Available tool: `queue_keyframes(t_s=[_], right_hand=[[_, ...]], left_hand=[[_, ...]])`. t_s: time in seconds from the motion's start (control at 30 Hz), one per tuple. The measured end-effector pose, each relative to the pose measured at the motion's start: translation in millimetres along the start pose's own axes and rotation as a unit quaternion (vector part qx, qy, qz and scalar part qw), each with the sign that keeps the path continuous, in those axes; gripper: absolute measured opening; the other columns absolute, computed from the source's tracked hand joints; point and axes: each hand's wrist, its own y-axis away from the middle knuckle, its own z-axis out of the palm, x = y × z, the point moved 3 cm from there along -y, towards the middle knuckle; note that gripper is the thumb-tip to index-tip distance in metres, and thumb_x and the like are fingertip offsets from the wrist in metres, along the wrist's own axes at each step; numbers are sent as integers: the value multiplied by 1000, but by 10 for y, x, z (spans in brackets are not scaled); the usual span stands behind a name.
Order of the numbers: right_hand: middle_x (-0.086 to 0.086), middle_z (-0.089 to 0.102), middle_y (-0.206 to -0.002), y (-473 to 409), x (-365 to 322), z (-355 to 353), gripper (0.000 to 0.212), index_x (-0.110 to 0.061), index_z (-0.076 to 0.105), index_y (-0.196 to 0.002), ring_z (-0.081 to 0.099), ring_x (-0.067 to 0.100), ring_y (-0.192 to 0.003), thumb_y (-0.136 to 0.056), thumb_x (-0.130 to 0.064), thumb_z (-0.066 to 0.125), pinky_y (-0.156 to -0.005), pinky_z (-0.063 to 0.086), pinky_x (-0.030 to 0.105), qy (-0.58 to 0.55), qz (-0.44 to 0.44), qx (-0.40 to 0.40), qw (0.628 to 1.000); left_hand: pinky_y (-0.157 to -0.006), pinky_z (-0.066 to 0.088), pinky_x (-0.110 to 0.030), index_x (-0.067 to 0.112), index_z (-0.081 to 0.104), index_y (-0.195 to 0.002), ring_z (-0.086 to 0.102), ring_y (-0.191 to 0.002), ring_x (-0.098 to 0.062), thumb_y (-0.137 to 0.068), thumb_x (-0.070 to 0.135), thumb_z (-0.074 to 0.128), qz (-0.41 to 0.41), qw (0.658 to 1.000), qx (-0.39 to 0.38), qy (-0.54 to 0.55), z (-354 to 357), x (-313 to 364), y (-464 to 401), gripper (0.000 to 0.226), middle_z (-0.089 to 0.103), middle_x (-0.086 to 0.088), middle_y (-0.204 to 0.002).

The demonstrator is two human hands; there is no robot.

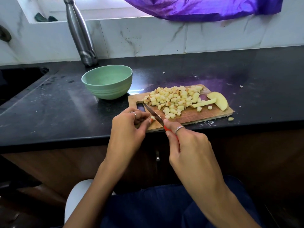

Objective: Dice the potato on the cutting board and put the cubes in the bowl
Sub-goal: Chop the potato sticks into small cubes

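Counting one bowl (107, 82), one knife (152, 113), two hands

Bowl (107, 81): we note pale green, ribbed bands low on the wall.
Cutting board (194, 115): brown wood grain.
Potato cubes (172, 99): pale yellow, some brownish edges.
Knife (154, 116): red handle, steel blade.
Counter (65, 104): black, speckled.
Cloth (197, 7): we log purple.

Soft window daylight from behind, purple glare on countertop (213, 76), wide-angle edge distortion
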Motion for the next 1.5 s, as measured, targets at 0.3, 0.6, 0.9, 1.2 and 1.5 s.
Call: queue_keyframes(t_s=[0.3, 0.6, 0.9, 1.2, 1.5], right_hand=[[-2, 64, -73, 29, -22, 33, 38, -20, 53, -130, 62, 16, -60, -92, -16, 54, -50, 53, 39, 23, 0, -7, 1000], [-6, 62, -93, -129, 40, -19, 36, -35, 45, -134, 61, 14, -85, -98, -32, 40, -71, 53, 34, 24, 31, -59, 997], [-11, 45, -50, -170, 514, -320, 21, -35, 66, -108, 39, 6, -47, -93, -28, 54, -50, 33, 22, -149, 172, -193, 954], [-2, 53, -57, -64, 708, -736, 10, -43, 66, -88, 47, 2, -51, -84, -33, 63, -48, 36, 16, -88, 61, -114, 988], [-10, 59, -66, -38, 784, -619, 14, -42, 65, -96, 55, 2, -65, -84, -36, 62, -58, 42, 14, -88, 43, -112, 989]], left_hand=[[-66, 39, -1, 8, 75, -84, 55, -73, 11, -76, 7, 76, 13, 1000, 15, -3, 1, 6, 14, 8, 60, 13, -79], [-66, 37, 0, 9, 75, -83, 56, -74, 11, -77, 9, 75, 21, 1000, -1, -18, 4, 15, -25, 5, 63, 7, -79], [-65, 38, 0, 8, 73, -83, 55, -72, 12, -77, 5, 74, 25, 999, -4, -30, 23, 40, -29, 6, 53, 20, -74], [-62, 36, -1, 15, 74, -90, 50, -63, 1, -81, 8, 71, 20, 996, -46, -74, 133, 81, -235, 12, 60, 7, -78], [-72, 38, -18, 18, 72, -99, 56, -83, -11, -85, 11, 66, 73, 990, -68, -100, 244, 299, -611, 16, 65, 4, -91]])
